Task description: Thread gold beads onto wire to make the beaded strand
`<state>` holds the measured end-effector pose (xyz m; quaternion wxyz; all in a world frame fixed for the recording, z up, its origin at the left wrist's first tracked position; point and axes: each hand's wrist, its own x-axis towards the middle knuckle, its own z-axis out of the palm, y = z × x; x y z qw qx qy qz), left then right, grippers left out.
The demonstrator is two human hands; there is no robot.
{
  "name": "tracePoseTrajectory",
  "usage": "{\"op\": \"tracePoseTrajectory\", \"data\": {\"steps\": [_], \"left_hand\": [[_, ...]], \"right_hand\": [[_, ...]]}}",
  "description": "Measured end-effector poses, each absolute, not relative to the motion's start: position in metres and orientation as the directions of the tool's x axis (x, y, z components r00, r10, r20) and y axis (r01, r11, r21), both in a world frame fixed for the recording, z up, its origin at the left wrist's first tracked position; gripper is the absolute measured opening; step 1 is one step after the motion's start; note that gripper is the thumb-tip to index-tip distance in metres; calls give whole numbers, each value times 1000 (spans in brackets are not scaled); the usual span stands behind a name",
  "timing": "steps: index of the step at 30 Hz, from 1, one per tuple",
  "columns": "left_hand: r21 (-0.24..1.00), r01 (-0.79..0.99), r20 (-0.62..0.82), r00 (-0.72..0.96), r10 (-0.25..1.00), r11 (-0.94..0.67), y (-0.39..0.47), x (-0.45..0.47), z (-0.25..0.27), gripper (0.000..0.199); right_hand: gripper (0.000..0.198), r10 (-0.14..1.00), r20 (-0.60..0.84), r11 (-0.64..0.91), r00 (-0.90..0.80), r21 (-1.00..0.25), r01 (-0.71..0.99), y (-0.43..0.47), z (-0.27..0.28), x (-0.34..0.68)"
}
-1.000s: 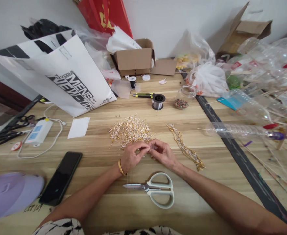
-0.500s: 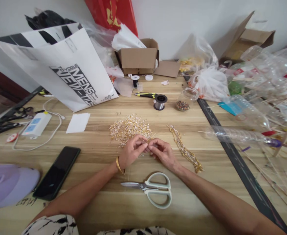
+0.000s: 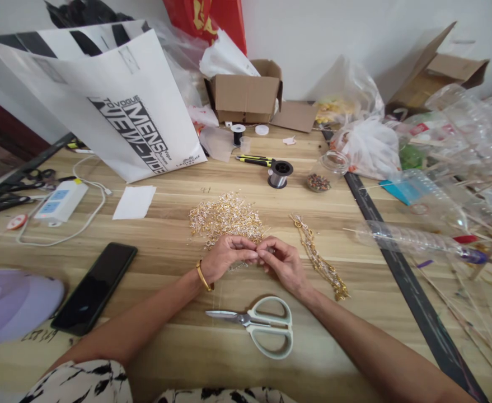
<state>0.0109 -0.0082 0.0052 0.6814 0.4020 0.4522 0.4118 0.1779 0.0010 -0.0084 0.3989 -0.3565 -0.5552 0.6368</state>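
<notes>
I view, just beyond the scissors (image 3: pixel 242 319), the left hand (image 3: pixel 224 258) and right hand (image 3: pixel 284 265), thumbs and forefingers pinched closed, fingertips meeting; what they grip I cannot tell. Farther beyond the scissors lies the gold-and-silver bead heap (image 3: pixel 228 217); beyond their right, the strand bundle (image 3: pixel 312 250). Wood tabletop (image 3: pixel 366 286) separates this bundle from the black strip (image 3: pixel 418 309), well right of the scissors.

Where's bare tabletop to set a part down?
Bare: left, between white paper, phone and left hand; right, between gold strands, black strip and right forearm. Crowded: beyond the strip, heaped with plastic bottles; along the back, with cardboard box and plastic bag.
</notes>
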Motion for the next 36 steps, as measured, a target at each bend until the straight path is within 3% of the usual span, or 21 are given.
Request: {"op": "tracePoseTrajectory", "data": {"steps": [12, 17, 28, 36], "left_hand": [[920, -221, -245, 320, 915, 323, -8, 7, 2, 10], [931, -195, -253, 261, 931, 308, -6, 7, 2, 9], [965, -122, -203, 220, 954, 234, -3, 4, -3, 9], [969, -105, -202, 196, 960, 226, -3, 3, -5, 8]], "right_hand": [[17, 893, 67, -3, -445, -988, -155, -3, -13, 178], [18, 911, 97, 46, -400, -990, -136, -2, -10, 178], [17, 934, 31, -59, -355, -969, -241, 0, -6, 177], [20, 937, -15, -88, -349, -977, -193, 3, -11, 177]]}}
